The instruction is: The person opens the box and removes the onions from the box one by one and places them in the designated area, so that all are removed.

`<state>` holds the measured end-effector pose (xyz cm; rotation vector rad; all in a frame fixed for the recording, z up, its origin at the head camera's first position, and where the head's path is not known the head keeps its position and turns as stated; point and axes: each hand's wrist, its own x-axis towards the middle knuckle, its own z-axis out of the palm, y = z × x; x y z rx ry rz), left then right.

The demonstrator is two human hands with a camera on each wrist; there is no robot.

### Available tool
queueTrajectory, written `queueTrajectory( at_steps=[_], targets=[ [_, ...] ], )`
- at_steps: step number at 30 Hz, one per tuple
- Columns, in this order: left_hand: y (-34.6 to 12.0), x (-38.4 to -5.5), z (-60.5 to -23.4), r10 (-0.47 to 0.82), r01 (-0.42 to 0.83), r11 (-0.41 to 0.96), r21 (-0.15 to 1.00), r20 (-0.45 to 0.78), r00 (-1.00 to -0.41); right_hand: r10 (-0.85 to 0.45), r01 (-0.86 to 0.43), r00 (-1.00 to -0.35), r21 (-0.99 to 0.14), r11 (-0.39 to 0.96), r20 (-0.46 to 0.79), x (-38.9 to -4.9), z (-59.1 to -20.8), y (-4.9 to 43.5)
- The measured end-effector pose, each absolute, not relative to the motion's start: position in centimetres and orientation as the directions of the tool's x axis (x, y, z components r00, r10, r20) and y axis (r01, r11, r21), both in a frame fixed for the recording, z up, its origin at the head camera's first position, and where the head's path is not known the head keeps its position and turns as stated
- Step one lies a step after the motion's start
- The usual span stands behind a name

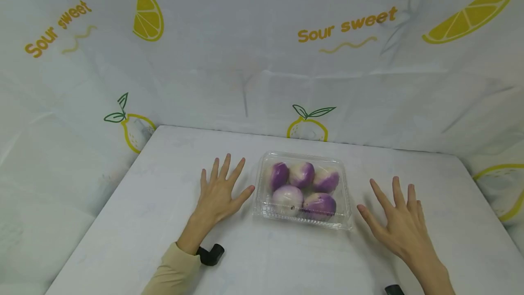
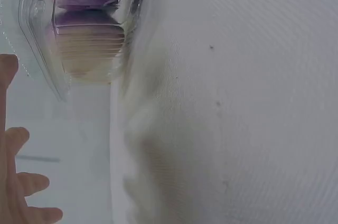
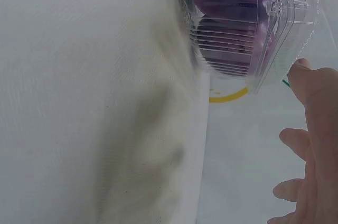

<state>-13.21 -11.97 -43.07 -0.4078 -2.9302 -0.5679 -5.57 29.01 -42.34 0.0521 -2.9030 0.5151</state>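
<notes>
A clear plastic clamshell box point(image 1: 300, 223) sits closed on the white table, holding several purple-and-white turnips point(image 1: 319, 206) in two rows. To its left, my left hand point(image 1: 219, 199) is spread with fingers straight, the thumb tip just short of the box's side. My right hand point(image 1: 399, 229) hovers off the right side, fingers also fanned out, a wider gap between thumb and box. Neither hand holds anything. In the left wrist view the box's ribbed side point(image 2: 90, 44) appears past the thumb; the right wrist view shows the opposite ribbed side point(image 3: 224, 49).
The white table point(image 1: 262, 263) reaches back to a hanging white cloth point(image 1: 229, 67) printed with lemons and "Sour sweet" lettering. Black wrist-worn pieces point(image 1: 210, 255) show beside each forearm, and a beige sleeve point(image 1: 173, 270) covers the left one.
</notes>
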Motion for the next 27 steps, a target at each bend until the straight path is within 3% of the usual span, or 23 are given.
queueTrajectory(
  at_steps=[5, 16, 27],
  targets=[
    [-11.8, -13.2, -43.5, 0.248, 0.312, 0.821, 0.479, 0.193, -0.949, -0.006, -0.082, -0.977, -0.35, 0.933, 0.213, -5.3, -42.3, 28.7],
    [-10.4, -12.6, -44.6, 0.246, 0.25, 0.515, 0.82, 0.139, -0.959, -0.017, -0.155, -0.955, -0.451, 0.879, 0.295, -4.8, -41.9, 27.4],
    [-9.0, -12.4, -45.4, 0.364, 0.228, 0.361, 0.904, 0.089, -0.927, -0.143, -0.376, -0.876, -0.465, 0.801, 0.461, -4.5, -41.7, 25.1]
  ],
)
